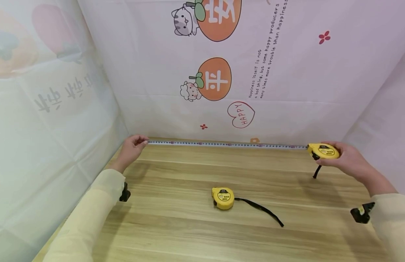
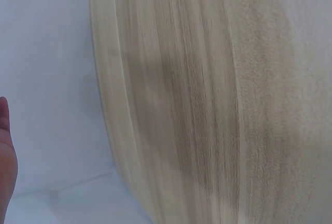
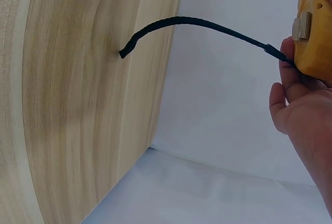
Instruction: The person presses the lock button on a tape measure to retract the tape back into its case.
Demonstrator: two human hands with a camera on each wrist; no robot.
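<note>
My left hand [image 1: 133, 149] pinches the end of a white tape blade [image 1: 215, 144] near the table's far left corner. The blade stretches straight along the back edge to a yellow tape measure [image 1: 324, 151], which my right hand [image 1: 349, 160] grips at the far right. From that case a black strap [image 3: 202, 23] dangles, and a metal clip shows on its side in the right wrist view. A second yellow tape measure [image 1: 223, 198] lies on the table between the hands, its blade not showing. Only an edge of the left hand [image 2: 6, 167] appears in the left wrist view.
The wooden table [image 1: 176, 233] meets a printed white cloth [image 1: 150, 72] at the back, with more cloth at both sides. The second tape measure's black strap [image 1: 263, 208] trails to the right. Small black wrist devices show at the left cuff [image 1: 125, 193] and right cuff [image 1: 362, 213].
</note>
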